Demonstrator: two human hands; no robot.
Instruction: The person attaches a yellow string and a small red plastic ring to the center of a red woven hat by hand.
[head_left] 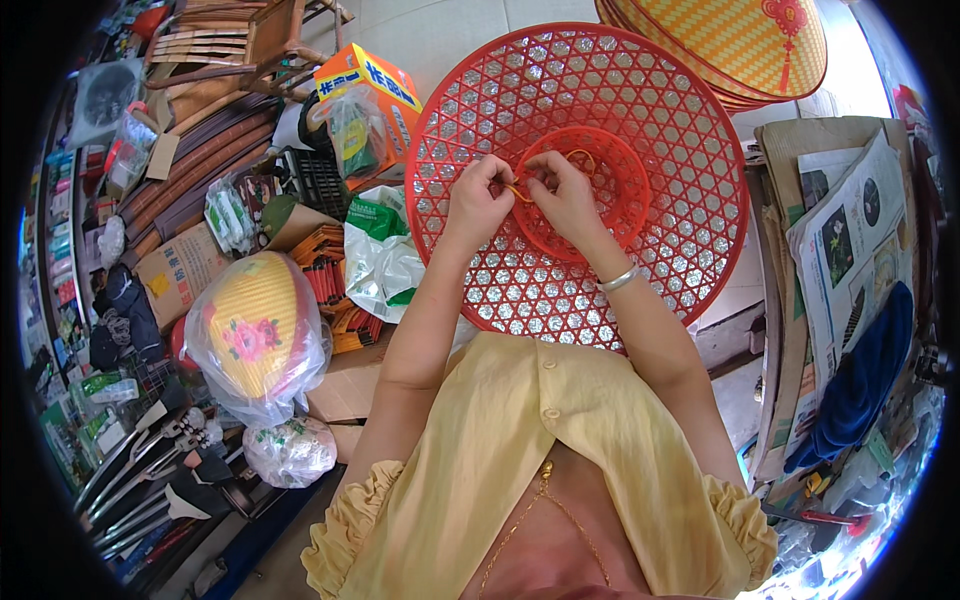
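Note:
Before me lies a wide round hat of red open lattice weave, its underside up, with silvery stuff showing through the holes. A red woven head ring sits at its middle. Over the ring's left side, my left hand pinches a thin orange-yellow cord. Close to its right, my right hand has fingers closed on the same cord. A loop of the cord shows inside the ring, beyond my right hand. Where the cord meets the ring is hidden by my fingers.
Yellow woven hats with red rims are stacked at the far right. Cardboard and newspaper stand at the right. On the left are a plastic-wrapped yellow hat, an orange-yellow box, a green-white bag and crowded goods.

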